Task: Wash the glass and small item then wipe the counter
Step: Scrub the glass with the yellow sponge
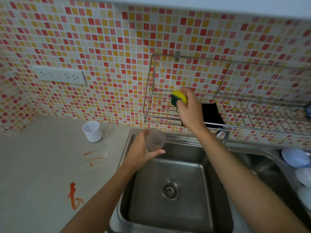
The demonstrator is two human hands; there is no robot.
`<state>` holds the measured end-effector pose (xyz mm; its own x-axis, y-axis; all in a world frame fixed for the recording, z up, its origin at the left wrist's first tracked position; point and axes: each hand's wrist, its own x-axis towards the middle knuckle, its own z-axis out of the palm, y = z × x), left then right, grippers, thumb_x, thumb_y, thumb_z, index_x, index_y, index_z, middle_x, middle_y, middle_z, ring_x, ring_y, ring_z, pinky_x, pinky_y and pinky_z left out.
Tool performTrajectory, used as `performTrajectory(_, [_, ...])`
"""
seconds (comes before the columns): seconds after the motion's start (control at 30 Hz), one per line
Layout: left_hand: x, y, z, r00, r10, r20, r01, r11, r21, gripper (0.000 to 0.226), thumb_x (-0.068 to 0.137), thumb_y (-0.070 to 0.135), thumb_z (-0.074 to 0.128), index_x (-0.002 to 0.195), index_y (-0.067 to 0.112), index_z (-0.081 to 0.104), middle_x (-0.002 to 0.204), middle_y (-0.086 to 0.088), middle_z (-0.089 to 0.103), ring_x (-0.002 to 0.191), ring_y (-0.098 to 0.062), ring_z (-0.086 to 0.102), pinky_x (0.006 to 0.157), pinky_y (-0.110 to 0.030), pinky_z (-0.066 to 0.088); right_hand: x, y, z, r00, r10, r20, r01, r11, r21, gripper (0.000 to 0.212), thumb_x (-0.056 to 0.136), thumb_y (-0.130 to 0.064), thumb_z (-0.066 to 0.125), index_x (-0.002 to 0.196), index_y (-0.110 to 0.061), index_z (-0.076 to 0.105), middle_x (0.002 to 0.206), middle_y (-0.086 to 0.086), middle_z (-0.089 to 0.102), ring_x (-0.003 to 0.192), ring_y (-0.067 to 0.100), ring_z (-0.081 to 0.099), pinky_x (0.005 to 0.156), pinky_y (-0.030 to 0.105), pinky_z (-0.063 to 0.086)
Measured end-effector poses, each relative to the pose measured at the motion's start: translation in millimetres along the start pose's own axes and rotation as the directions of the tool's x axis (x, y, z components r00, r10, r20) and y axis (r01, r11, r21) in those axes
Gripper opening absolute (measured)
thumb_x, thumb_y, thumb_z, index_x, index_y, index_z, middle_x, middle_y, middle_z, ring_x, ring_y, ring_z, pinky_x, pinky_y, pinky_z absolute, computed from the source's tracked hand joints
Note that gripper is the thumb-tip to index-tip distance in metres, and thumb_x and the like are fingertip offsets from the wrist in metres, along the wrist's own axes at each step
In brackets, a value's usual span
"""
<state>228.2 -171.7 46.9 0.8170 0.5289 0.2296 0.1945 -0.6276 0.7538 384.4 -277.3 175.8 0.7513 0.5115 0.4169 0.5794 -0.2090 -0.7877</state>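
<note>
My left hand grips a clear glass over the back left corner of the steel sink. Raised in front of the wire rack, my right hand holds a yellow and green sponge. A small white cup stands on the grey counter near the tiled wall. Red-orange smears mark the counter left of the sink, and a second red stain lies nearer to me.
A black cloth hangs in the rack behind my right wrist. The tap sits below the rack. Pale blue and white dishes are stacked at the right edge. A double wall socket is on the mosaic wall.
</note>
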Motion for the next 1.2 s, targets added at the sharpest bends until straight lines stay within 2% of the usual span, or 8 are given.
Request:
performTrajectory(0.13, [3, 10, 10, 0.998, 0.036, 0.055, -0.033, 0.998, -0.054, 0.080, 0.070, 0.058, 0.076, 0.129, 0.037, 0.026, 0.125, 0.015, 0.042, 0.118, -0.008, 0.047, 0.098, -0.031, 0.046, -58, 19, -28, 0.998, -0.054, 0.028, 0.054, 0.998, 0.029, 0.025, 0.092, -0.009, 0.054, 0.115, -0.019, 0.056, 0.089, -0.009, 0.057, 0.070, 0.003, 0.054, 0.057, 0.012, 0.041])
performTrajectory(0.27, [4, 17, 21, 0.994, 0.060, 0.094, -0.052, 0.995, -0.085, 0.088, 0.069, 0.043, 0.081, 0.135, 0.033, 0.024, 0.126, 0.013, 0.041, 0.118, -0.005, 0.044, 0.101, -0.027, 0.040, -87, 42, -36, 0.999, -0.014, 0.050, 0.016, 0.999, -0.033, 0.019, 0.095, -0.020, 0.059, 0.113, -0.020, 0.057, 0.082, -0.015, 0.055, 0.069, -0.001, 0.054, 0.058, 0.009, 0.039])
performTrajectory(0.47, [5, 20, 29, 0.980, 0.154, 0.129, -0.162, 0.985, 0.053, 0.094, 0.069, 0.038, 0.082, 0.144, 0.024, 0.028, 0.140, 0.009, 0.041, 0.125, -0.005, 0.041, 0.103, -0.024, 0.035, -104, 63, -41, 0.994, 0.044, 0.097, -0.038, 0.997, -0.063, 0.022, 0.094, -0.035, 0.058, 0.112, -0.023, 0.058, 0.101, -0.008, 0.060, 0.089, 0.005, 0.058, 0.072, 0.023, 0.050])
performTrajectory(0.7, [13, 13, 47, 0.938, 0.320, 0.134, -0.345, 0.902, 0.258, 0.084, 0.067, 0.032, 0.085, 0.138, 0.024, 0.041, 0.137, 0.003, 0.050, 0.118, -0.014, 0.053, 0.096, -0.035, 0.050, -123, 93, -42, 0.981, 0.023, 0.192, 0.020, 0.975, -0.220, 0.026, 0.089, -0.020, 0.065, 0.115, -0.019, 0.063, 0.118, -0.004, 0.056, 0.105, 0.007, 0.050, 0.085, 0.004, 0.031])
performTrajectory(0.8, [12, 11, 59, 0.925, 0.348, 0.153, -0.374, 0.905, 0.201, 0.077, 0.070, 0.023, 0.083, 0.137, 0.017, 0.044, 0.137, -0.004, 0.049, 0.118, -0.020, 0.054, 0.087, -0.037, 0.056, -137, 104, -27, 0.969, -0.044, 0.243, 0.112, 0.955, -0.273, 0.027, 0.087, -0.015, 0.065, 0.114, -0.015, 0.069, 0.114, -0.002, 0.062, 0.105, 0.013, 0.053, 0.095, 0.015, 0.038])
performTrajectory(0.97, [8, 11, 72, 0.920, 0.365, 0.141, -0.389, 0.889, 0.240, 0.076, 0.066, 0.011, 0.084, 0.132, 0.010, 0.048, 0.134, -0.010, 0.051, 0.123, -0.025, 0.050, 0.094, -0.034, 0.051, -150, 106, -7, 0.972, -0.108, 0.209, 0.181, 0.909, -0.375, 0.025, 0.088, -0.010, 0.064, 0.110, -0.016, 0.073, 0.104, -0.002, 0.069, 0.100, 0.017, 0.055, 0.090, 0.016, 0.039])
performTrajectory(1.07, [8, 11, 78, 0.912, 0.377, 0.160, -0.406, 0.885, 0.227, 0.076, 0.065, 0.008, 0.082, 0.131, 0.013, 0.044, 0.132, -0.008, 0.052, 0.122, -0.024, 0.050, 0.096, -0.036, 0.050, -152, 101, 5, 0.973, -0.061, 0.222, 0.132, 0.938, -0.321, 0.024, 0.090, -0.008, 0.060, 0.110, -0.014, 0.072, 0.101, 0.002, 0.072, 0.094, 0.021, 0.057, 0.083, 0.032, 0.050])
performTrajectory(1.2, [9, 3, 82, 0.924, 0.344, 0.165, -0.375, 0.901, 0.219, 0.076, 0.068, 0.022, 0.083, 0.133, 0.014, 0.045, 0.131, -0.005, 0.053, 0.119, -0.022, 0.052, 0.093, -0.037, 0.052, -142, 111, -1, 0.920, -0.087, 0.383, 0.254, 0.876, -0.410, 0.026, 0.081, -0.002, 0.065, 0.102, -0.014, 0.074, 0.095, 0.003, 0.073, 0.088, 0.024, 0.058, 0.074, 0.036, 0.053])
